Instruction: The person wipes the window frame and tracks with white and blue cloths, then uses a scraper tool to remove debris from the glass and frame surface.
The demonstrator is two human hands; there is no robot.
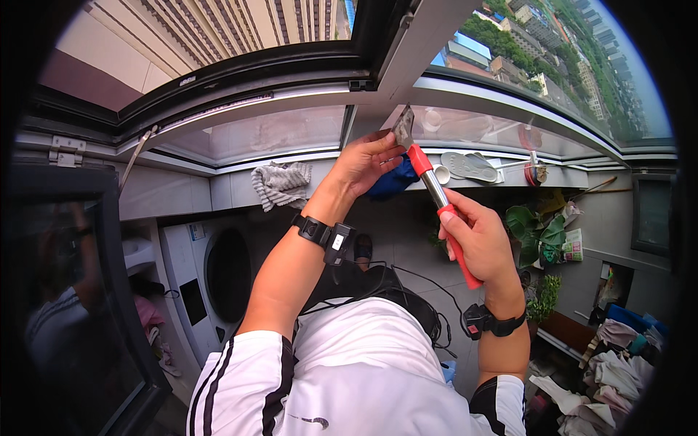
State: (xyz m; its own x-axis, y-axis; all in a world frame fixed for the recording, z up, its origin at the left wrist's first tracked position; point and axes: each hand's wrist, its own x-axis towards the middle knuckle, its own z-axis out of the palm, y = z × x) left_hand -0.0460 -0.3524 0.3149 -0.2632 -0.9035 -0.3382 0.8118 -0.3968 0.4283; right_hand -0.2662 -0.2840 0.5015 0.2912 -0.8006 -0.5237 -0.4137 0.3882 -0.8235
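Observation:
A scraper (434,188) with a red grip, a shiny metal shaft and a wide, stained metal blade is held up at a slant before the window. My right hand (475,231) is wrapped around its red grip. At the blade end, the thumb and fingers of my left hand (361,161) pinch the edge of the blade, the other fingers loosely curled. Behind my hands runs the window frame (381,98). Below it, on the ledge, lie a grey ribbed cloth (281,182) and a blue cloth (392,180), the latter partly hidden by my left hand.
An open black-framed window sash (103,283) swings in on the left, near a washing machine (204,278). Along the ledge are a white cup (440,174), shoe insoles (469,166) and a small pot (535,173). Plants (537,229) and piled clothes (605,376) stand right. Cables (431,283) hang at my waist.

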